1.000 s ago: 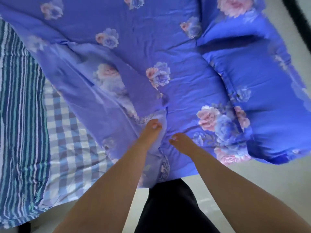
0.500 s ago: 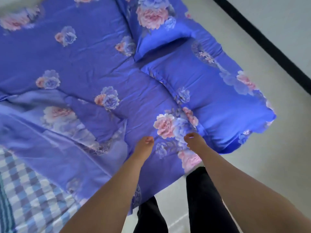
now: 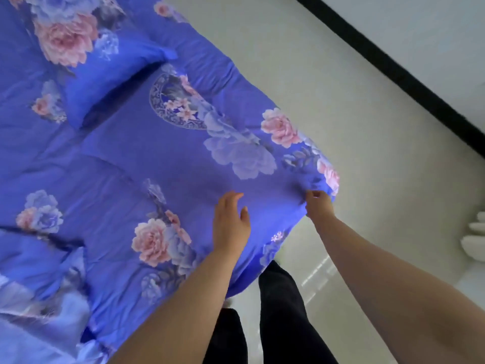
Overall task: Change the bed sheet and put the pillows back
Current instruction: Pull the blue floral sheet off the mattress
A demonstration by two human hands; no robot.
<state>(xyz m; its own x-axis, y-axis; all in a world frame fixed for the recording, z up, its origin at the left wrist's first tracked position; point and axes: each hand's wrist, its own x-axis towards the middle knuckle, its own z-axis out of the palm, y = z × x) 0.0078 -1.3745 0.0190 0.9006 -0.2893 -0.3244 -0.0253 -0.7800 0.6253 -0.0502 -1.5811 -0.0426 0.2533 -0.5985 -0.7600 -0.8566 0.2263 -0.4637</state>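
Head view, left to right from the bed corner. Blue floral bed sheet [image 3: 126, 158] covers the bed; a matching pillow [image 3: 86, 61] lies on it, well up from the corner. Left hand [image 3: 231, 224] hovers just short of the corner, fingers loose and apart, holding nothing. Right hand [image 3: 319, 206] pinches the sheet's edge at the corner. Pale floor [image 3: 341, 88] beyond.

The bed [image 3: 265, 261] carries a blue floral sheet [image 3: 118, 164] (rumpled lower left) and two matching pillows [image 3: 110, 67]
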